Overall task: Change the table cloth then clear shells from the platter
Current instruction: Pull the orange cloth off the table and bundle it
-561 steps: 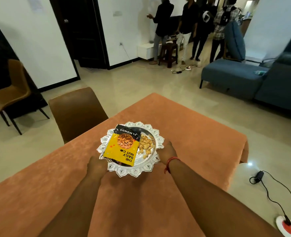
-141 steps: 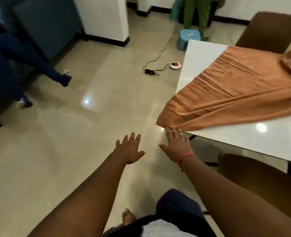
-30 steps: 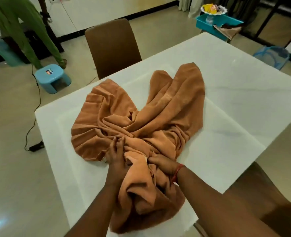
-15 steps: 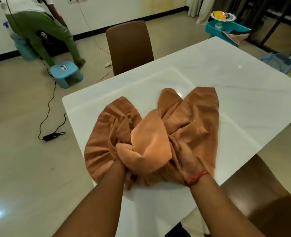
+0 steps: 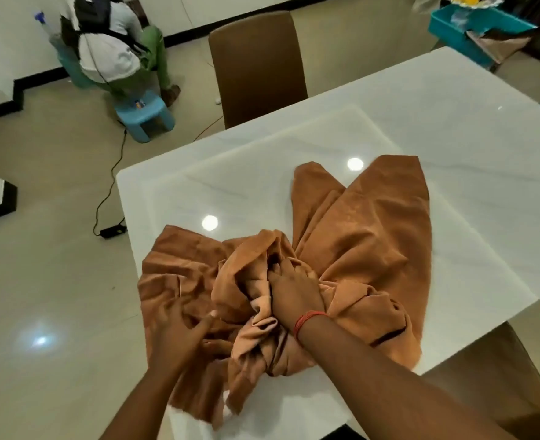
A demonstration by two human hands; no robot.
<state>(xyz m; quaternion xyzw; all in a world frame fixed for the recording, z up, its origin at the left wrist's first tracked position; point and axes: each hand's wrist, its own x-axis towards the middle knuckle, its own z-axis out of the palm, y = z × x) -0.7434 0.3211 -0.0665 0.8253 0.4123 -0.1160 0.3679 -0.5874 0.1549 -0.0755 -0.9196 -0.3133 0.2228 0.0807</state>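
On the near left part of the white marble-look surface (image 5: 389,115) sits the orange table cloth (image 5: 367,236), all bunched up in a heap. One long fold of it runs out toward the middle of the surface, another flap spreads toward the left edge, and the nearest bit hangs over the near edge.

The right hand (image 5: 289,289) is buried in the middle of the heap, fingers curled down into the folds and gripping a wad of the fabric. There's a red thread band (image 5: 306,322) round that wrist. The left hand (image 5: 180,335) is a bit motion-blurred, but it lies on the left flap close to the left edge with the fingers spread and loosely bent, touching the cloth rather than clutching it, thumb pointing toward the other hand.

The rest of the surface is bare white with a couple of ceiling light reflections on it. A brown chair (image 5: 256,65) is pushed up to the far edge, and another brown chair (image 5: 497,385) sits at the near right corner. Past the far right corner there's a teal tub (image 5: 471,30) with stuff in it; can't tell what exactly. On the floor off to the left, a person (image 5: 110,49) in green trousers sits on a small blue stool (image 5: 145,112), and a black cable with a power brick (image 5: 113,230) trails across the tiles.
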